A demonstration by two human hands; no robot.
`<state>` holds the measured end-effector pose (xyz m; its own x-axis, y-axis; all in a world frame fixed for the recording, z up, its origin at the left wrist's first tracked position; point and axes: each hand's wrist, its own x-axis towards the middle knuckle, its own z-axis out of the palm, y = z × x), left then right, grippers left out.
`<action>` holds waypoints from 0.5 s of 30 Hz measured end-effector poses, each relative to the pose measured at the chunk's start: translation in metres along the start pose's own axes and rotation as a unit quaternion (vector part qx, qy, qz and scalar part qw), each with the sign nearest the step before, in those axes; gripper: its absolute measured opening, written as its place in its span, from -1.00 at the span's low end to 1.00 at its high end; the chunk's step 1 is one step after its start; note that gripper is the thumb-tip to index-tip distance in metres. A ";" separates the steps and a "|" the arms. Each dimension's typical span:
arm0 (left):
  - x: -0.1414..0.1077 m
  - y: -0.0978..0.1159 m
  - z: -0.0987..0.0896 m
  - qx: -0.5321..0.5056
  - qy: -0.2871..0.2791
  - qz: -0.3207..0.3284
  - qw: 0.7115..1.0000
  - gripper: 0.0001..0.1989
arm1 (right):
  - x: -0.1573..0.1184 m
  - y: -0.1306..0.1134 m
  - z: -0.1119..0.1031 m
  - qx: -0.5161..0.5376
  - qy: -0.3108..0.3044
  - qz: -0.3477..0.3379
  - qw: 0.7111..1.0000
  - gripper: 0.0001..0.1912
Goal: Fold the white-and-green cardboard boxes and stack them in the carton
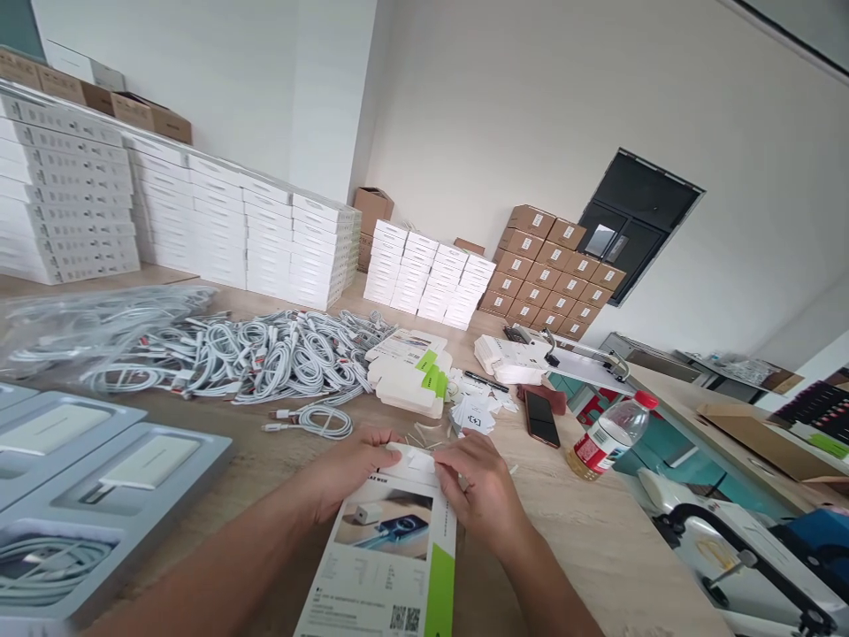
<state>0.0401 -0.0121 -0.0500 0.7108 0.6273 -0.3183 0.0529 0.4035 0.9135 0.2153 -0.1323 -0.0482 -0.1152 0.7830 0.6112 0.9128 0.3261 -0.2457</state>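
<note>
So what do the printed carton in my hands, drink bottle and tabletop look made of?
Printed carton: probably thin smooth card, by its flat printed panel. Drink bottle: likely glossy plastic, with see-through walls. Tabletop: perhaps wood or laminate, matt, grain showing.

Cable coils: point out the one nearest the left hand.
The single coil just beyond the left hand; it sits out in front of the main pile.

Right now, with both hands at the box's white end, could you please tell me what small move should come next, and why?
Perhaps steady the printed box with the left hand and gently press its white end with the right hand: both hands hold it there, though fingers partly hide whether it is shut.
</note>
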 end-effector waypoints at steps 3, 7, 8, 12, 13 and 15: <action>-0.001 0.000 0.000 0.004 0.012 0.003 1.000 -0.61 | -0.001 -0.001 0.000 -0.030 -0.011 -0.014 0.999 -0.79; -0.001 -0.003 0.000 0.008 0.018 0.010 1.000 -0.61 | -0.001 -0.003 0.001 -0.063 -0.025 -0.010 0.998 -0.77; -0.001 -0.003 -0.001 0.009 0.020 0.010 1.000 -0.62 | -0.002 -0.004 0.002 -0.069 -0.027 -0.008 0.997 -0.75; -0.001 -0.004 -0.001 0.007 0.035 0.004 0.999 -0.63 | -0.002 -0.004 0.005 -0.073 -0.012 -0.007 0.997 -0.71; -0.001 -0.003 0.000 -0.001 0.037 0.000 0.999 -0.64 | -0.002 -0.004 0.006 -0.068 -0.004 -0.008 0.998 -0.71; -0.002 -0.002 0.000 -0.023 0.028 -0.006 0.999 -0.69 | -0.002 -0.004 0.008 -0.056 0.012 -0.011 0.998 -0.72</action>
<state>0.0387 -0.0145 -0.0515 0.6693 0.6585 -0.3441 0.0275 0.4408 0.8972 0.2081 -0.1305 -0.0545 -0.1269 0.7634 0.6334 0.9483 0.2806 -0.1482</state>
